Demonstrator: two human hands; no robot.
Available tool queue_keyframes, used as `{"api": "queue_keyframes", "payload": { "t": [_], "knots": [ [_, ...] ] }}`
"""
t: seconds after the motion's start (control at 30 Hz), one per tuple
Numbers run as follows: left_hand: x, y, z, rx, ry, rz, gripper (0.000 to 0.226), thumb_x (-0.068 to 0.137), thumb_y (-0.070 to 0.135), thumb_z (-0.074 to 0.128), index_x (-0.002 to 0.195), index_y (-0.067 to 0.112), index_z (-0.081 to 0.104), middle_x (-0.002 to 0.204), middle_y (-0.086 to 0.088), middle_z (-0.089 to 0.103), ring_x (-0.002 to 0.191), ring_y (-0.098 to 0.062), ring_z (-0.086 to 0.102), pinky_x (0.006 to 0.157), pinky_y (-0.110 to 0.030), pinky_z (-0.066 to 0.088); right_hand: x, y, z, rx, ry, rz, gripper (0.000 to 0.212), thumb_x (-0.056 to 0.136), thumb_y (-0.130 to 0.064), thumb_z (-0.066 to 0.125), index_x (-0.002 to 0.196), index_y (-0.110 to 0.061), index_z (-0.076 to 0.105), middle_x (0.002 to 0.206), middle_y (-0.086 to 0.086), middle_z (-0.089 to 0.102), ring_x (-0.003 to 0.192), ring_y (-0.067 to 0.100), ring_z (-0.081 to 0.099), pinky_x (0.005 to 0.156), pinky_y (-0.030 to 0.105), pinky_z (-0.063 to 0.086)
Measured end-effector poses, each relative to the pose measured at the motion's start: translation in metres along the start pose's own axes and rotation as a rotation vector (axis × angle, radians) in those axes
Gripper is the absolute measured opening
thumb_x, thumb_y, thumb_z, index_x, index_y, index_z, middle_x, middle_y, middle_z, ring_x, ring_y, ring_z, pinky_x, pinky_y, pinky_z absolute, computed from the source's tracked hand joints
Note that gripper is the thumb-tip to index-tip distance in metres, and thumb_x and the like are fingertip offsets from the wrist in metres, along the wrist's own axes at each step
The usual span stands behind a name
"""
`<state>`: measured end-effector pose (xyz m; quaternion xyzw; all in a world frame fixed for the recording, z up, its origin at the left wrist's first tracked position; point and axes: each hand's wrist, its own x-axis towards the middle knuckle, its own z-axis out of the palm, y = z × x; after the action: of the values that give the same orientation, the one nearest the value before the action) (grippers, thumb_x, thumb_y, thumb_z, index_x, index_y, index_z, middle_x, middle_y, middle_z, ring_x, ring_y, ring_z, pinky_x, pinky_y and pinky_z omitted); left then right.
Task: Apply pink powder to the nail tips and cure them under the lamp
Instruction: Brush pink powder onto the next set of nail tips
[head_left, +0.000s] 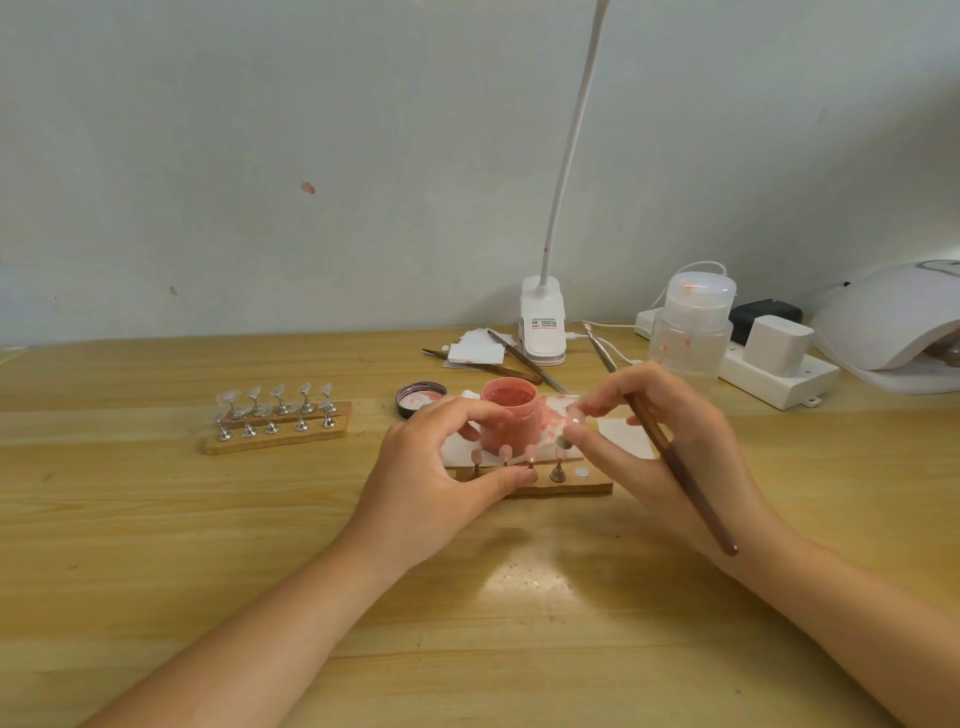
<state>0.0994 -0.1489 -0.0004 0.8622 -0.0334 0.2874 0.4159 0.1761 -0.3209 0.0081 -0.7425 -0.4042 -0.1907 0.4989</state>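
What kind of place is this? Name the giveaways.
Probably a home nail-art desk: clear nail tips on metal stands in wooden strips, an open jar of pink powder, and a white domed curing lamp against a bare wall.

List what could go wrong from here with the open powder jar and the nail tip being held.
1. The open pink powder jar stands just behind the left hand; a nudge might tip it and spill powder over the white sheet.
2. The right hand pinches a small nail tip on its stand while also holding the brush; the tip could slip.
3. The tips on the wooden holder sit under both hands and could be knocked.
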Motion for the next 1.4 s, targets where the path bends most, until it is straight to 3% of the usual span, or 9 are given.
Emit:
{"api": "queue_keyframes", "payload": {
  "t": [0.17, 0.47, 0.6, 0.7, 0.8, 0.87, 1.0, 1.27, 1.4],
  "knots": [
    [0.001, -0.010, 0.001, 0.034, -0.070, -0.129, 0.037, 0.061, 0.034, 0.081, 0.090, 0.034, 0.058, 0.084, 0.017, 0.061, 0.081, 0.000, 0.052, 0.078, -0.023, 0.045, 0.001, 0.014, -0.012, -0.119, -0.150, 0.039, 0.019, 0.071, -0.028, 0.072, 0.082, -0.030, 0.056, 0.082, -0.020, 0.061, 0.085, 0.000, 0.059, 0.078, 0.032, 0.052],
    [0.002, -0.018, 0.003, 0.002, -0.104, -0.183, 0.033, 0.061, 0.025, 0.082, 0.084, 0.033, 0.059, 0.084, 0.007, 0.065, 0.081, -0.005, 0.058, 0.079, -0.020, 0.047, -0.001, 0.024, -0.013, -0.127, -0.226, 0.001, 0.018, 0.070, -0.040, 0.068, 0.082, -0.032, 0.058, 0.081, -0.019, 0.063, 0.084, 0.002, 0.060, 0.072, 0.035, 0.053],
    [0.002, -0.019, 0.002, 0.008, -0.122, -0.199, 0.031, 0.061, 0.027, 0.081, 0.083, 0.034, 0.060, 0.084, 0.006, 0.066, 0.080, -0.003, 0.058, 0.078, -0.015, 0.046, 0.001, 0.025, -0.015, -0.127, -0.246, -0.013, 0.029, 0.067, -0.057, 0.061, 0.083, -0.034, 0.058, 0.080, -0.022, 0.061, 0.084, 0.000, 0.059, 0.071, 0.022, 0.050],
    [0.002, -0.018, 0.002, -0.003, -0.127, -0.221, 0.032, 0.061, 0.028, 0.081, 0.085, 0.033, 0.060, 0.085, 0.006, 0.067, 0.080, 0.000, 0.058, 0.075, -0.009, 0.042, 0.002, 0.022, -0.021, -0.230, -0.233, -0.039, 0.032, 0.073, -0.064, 0.046, 0.081, -0.035, 0.056, 0.072, -0.022, 0.058, 0.073, 0.001, 0.059, 0.060, 0.013, 0.046],
    [0.002, -0.017, 0.002, -0.003, -0.139, -0.227, 0.032, 0.061, 0.029, 0.081, 0.086, 0.032, 0.061, 0.085, 0.011, 0.067, 0.081, 0.002, 0.058, 0.074, -0.008, 0.042, 0.004, 0.025, -0.028, -0.515, -0.281, -0.123, 0.037, 0.084, -0.054, 0.039, 0.081, -0.025, 0.061, 0.061, -0.013, 0.057, 0.051, 0.001, 0.048, 0.048, 0.012, 0.035],
    [0.002, -0.015, 0.001, -0.006, -0.148, -0.213, 0.032, 0.061, 0.027, 0.081, 0.085, 0.032, 0.061, 0.085, 0.015, 0.067, 0.081, 0.005, 0.057, 0.073, -0.004, 0.039, 0.004, 0.028, -0.031, -0.674, -0.365, -0.105, 0.024, 0.088, -0.044, 0.045, 0.089, -0.025, 0.060, 0.061, -0.013, 0.053, 0.051, -0.002, 0.041, 0.049, 0.012, 0.032],
    [0.001, -0.013, 0.001, -0.011, -0.153, -0.194, 0.031, 0.063, 0.023, 0.081, 0.083, 0.032, 0.061, 0.085, 0.015, 0.067, 0.081, 0.007, 0.057, 0.075, -0.003, 0.039, 0.008, 0.033, -0.031, -0.747, -0.498, 0.043, 0.008, 0.094, -0.037, 0.048, 0.101, -0.036, 0.049, 0.071, -0.019, 0.045, 0.062, -0.002, 0.041, 0.051, 0.012, 0.031],
    [0.002, -0.013, 0.001, -0.017, -0.149, -0.162, 0.028, 0.063, 0.019, 0.081, 0.081, 0.028, 0.062, 0.083, 0.009, 0.067, 0.080, 0.003, 0.059, 0.073, -0.001, 0.039, 0.010, 0.025, -0.028, -0.869, -0.585, 0.076, 0.033, 0.096, -0.018, 0.042, 0.121, -0.039, 0.042, 0.114, -0.012, 0.057, 0.097, 0.012, 0.055, 0.064, 0.021, 0.038],
    [0.001, -0.012, 0.002, -0.008, -0.126, -0.144, 0.030, 0.063, 0.020, 0.081, 0.082, 0.030, 0.061, 0.082, 0.012, 0.067, 0.080, 0.000, 0.061, 0.075, -0.005, 0.042, 0.013, 0.019, -0.032, -0.775, -0.585, 0.053, 0.038, 0.092, -0.022, 0.046, 0.124, -0.040, 0.044, 0.107, -0.018, 0.055, 0.093, 0.006, 0.052, 0.060, 0.016, 0.035]
  ]
}}
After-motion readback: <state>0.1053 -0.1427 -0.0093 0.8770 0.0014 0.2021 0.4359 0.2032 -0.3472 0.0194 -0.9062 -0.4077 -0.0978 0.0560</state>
